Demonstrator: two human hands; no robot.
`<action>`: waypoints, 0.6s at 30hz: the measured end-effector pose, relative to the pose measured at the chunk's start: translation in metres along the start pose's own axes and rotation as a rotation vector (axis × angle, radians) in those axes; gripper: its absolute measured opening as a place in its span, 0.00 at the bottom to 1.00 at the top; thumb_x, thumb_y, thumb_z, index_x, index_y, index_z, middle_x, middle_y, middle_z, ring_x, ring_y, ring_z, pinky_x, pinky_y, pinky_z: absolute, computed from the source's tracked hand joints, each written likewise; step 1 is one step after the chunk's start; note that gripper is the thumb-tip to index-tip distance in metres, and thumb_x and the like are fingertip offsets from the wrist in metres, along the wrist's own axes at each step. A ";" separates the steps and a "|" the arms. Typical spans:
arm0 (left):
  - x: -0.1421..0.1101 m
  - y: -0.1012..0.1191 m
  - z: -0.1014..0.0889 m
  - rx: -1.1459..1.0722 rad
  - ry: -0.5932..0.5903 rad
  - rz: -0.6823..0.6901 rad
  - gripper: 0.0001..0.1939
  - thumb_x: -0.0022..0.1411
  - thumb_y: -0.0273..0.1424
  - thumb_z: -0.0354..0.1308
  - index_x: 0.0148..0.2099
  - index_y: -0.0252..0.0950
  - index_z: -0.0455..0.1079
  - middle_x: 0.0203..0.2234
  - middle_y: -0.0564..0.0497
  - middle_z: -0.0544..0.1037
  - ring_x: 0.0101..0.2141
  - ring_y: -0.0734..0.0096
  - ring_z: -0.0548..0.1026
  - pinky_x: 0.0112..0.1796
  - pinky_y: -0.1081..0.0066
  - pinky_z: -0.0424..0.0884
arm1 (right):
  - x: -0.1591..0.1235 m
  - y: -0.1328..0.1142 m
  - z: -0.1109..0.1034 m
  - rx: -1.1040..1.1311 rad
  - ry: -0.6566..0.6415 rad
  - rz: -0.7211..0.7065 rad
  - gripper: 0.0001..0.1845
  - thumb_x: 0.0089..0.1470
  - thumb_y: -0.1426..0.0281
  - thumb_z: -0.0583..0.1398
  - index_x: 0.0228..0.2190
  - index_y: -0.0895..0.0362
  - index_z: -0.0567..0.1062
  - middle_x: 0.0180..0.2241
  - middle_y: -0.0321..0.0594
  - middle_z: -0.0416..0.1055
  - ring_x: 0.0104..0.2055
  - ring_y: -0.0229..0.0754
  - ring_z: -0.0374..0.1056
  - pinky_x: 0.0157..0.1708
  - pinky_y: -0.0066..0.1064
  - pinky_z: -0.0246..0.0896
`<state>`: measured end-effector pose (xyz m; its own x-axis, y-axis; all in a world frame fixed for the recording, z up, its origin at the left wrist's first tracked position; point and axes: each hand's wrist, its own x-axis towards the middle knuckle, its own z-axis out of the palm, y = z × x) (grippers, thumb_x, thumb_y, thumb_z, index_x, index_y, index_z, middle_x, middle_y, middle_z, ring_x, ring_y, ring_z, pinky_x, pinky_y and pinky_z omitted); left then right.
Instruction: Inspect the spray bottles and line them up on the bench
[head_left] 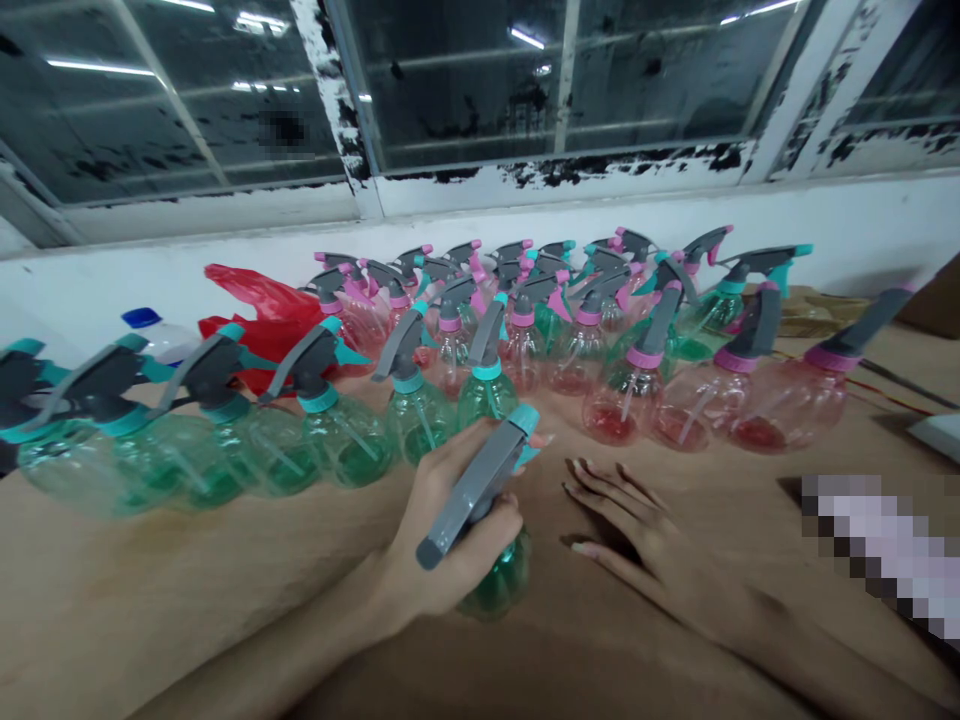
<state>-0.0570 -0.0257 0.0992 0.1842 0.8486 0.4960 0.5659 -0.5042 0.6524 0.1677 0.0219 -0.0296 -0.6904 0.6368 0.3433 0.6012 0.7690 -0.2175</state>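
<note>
My left hand (442,520) is wrapped round the neck of a green spray bottle (499,580) with a grey and turquoise trigger head. The bottle stands near the front of the wooden table, its lower body showing below my fingers. To the right, my right hand (645,545) rests palm down with its fingers spread and holds nothing. Just beyond my left hand stands another green spray bottle (487,395). Past my right fingertips is a pink spray bottle (621,410) with a pink collar.
A row of green spray bottles (277,455) runs to the left. Several mostly pink bottles (577,360) crowd the back. Behind the left row lie a red plastic bag (262,320) and a blue-capped bottle (161,335). A brown box (934,300) sits far right, below windows (465,90).
</note>
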 end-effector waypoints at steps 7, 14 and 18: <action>-0.001 -0.001 -0.001 -0.032 -0.031 -0.012 0.16 0.48 0.24 0.48 0.39 0.41 0.68 0.26 0.53 0.70 0.25 0.69 0.69 0.29 0.66 0.71 | 0.000 -0.001 0.000 0.012 0.022 -0.003 0.30 0.56 0.58 0.54 0.59 0.50 0.55 0.59 0.40 0.57 0.60 0.48 0.52 0.58 0.52 0.47; -0.001 0.000 -0.003 -0.074 -0.056 -0.050 0.14 0.47 0.24 0.48 0.37 0.41 0.67 0.31 0.51 0.73 0.31 0.65 0.73 0.35 0.65 0.73 | 0.000 0.001 0.000 0.001 -0.007 -0.001 0.30 0.56 0.58 0.53 0.58 0.51 0.55 0.60 0.40 0.56 0.61 0.47 0.51 0.58 0.52 0.46; -0.001 0.000 -0.003 -0.071 -0.051 -0.023 0.11 0.48 0.24 0.47 0.34 0.40 0.66 0.28 0.51 0.72 0.29 0.66 0.72 0.33 0.65 0.72 | 0.000 0.001 0.000 0.000 -0.011 -0.004 0.29 0.57 0.58 0.53 0.58 0.51 0.56 0.60 0.41 0.56 0.61 0.47 0.51 0.58 0.52 0.47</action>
<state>-0.0595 -0.0269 0.1007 0.2137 0.8661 0.4519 0.5119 -0.4933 0.7033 0.1681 0.0222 -0.0300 -0.6969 0.6344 0.3345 0.5983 0.7714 -0.2165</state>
